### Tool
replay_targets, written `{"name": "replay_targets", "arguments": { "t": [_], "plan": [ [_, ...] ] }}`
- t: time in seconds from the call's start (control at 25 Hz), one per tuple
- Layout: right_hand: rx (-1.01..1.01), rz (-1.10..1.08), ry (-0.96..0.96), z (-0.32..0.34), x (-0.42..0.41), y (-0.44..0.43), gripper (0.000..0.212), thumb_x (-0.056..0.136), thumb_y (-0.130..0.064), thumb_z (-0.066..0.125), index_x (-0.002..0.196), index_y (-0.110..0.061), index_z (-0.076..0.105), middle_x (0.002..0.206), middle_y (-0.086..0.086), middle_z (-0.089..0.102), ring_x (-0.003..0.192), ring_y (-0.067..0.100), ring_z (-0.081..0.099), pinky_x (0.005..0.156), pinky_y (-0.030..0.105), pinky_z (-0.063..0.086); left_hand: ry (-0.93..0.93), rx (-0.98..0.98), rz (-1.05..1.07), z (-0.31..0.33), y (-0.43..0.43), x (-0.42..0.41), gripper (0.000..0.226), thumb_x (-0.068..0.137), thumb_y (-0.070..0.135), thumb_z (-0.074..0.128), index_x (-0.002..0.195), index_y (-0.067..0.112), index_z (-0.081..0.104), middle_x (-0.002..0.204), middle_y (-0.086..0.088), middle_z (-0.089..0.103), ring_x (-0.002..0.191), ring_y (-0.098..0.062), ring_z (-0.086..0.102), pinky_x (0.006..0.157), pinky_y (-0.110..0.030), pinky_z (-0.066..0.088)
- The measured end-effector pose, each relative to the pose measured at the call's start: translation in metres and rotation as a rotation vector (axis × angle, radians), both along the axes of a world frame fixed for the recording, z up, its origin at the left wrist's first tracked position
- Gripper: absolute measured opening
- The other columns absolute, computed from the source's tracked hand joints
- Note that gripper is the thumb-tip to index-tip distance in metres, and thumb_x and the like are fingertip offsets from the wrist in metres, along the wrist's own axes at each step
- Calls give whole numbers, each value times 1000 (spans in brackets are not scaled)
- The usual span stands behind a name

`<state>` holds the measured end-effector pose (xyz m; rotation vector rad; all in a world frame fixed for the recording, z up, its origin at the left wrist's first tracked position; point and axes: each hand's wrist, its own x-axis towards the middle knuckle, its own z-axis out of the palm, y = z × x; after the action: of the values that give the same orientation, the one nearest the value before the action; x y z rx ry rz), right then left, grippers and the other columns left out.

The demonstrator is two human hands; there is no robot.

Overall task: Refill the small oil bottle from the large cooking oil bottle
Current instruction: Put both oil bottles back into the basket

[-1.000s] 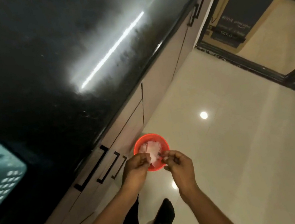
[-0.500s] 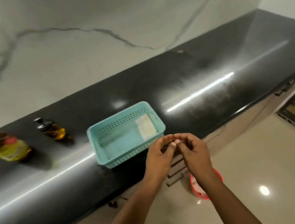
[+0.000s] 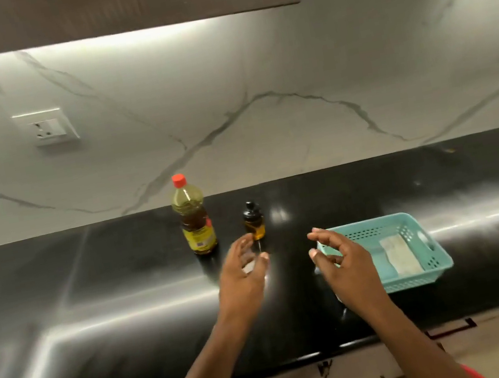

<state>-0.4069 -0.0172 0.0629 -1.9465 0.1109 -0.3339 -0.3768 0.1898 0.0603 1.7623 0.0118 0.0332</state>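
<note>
The large cooking oil bottle [image 3: 194, 220] stands upright on the black counter [image 3: 91, 283], red cap on, with a yellow label. Just to its right stands the small oil bottle [image 3: 254, 223], amber oil inside and a black cap on. My left hand [image 3: 243, 273] hovers in front of the small bottle, fingers spread, with its fingertips close to the bottle's base and nothing held. My right hand [image 3: 342, 260] is further right, open and empty, over the counter beside the basket.
A teal plastic basket [image 3: 435, 269] with a folded cloth [image 3: 399, 254] inside sits at the right on the counter. Behind runs a marble wall with a socket [image 3: 45, 126]. Drawer handles [image 3: 449, 328] show below the counter edge. A red edge [image 3: 472, 374] peeks out at the bottom.
The view has swung up from the floor and red bin to the counter. My hands, pinched together before, have parted and opened; the bottles now stand straight ahead.
</note>
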Motion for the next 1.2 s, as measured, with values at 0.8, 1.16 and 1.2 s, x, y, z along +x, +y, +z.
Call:
{"name": "replay_targets", "arguments": {
  "t": [0.8, 1.16, 1.2],
  "plan": [
    [-178, 250, 432, -62, 220, 46, 81, 87, -16, 87, 157, -23, 47, 154, 2, 59, 140, 17, 57, 116, 33, 49, 187, 56, 2, -57, 41, 166, 49, 102, 22, 76, 149, 16, 62, 142, 4, 69, 132, -14, 66, 113, -34, 54],
    [-265, 296, 445, -80, 257, 53, 74, 83, -21, 90, 149, -27, 56, 141, -5, 68, 132, 11, 61, 111, 25, 45, 291, 119, -186, -94, 37, 227, 58, 99, 0, 73, 153, 19, 60, 143, 4, 73, 137, -11, 65, 122, -43, 49],
    [-271, 294, 435, -80, 258, 54, 73, 84, -21, 89, 149, -27, 57, 140, -5, 69, 131, 11, 62, 109, 25, 44, 289, 109, -198, -96, 38, 229, 57, 99, 0, 73, 152, 21, 61, 141, 7, 74, 135, -8, 66, 122, -42, 49]
  ]
}}
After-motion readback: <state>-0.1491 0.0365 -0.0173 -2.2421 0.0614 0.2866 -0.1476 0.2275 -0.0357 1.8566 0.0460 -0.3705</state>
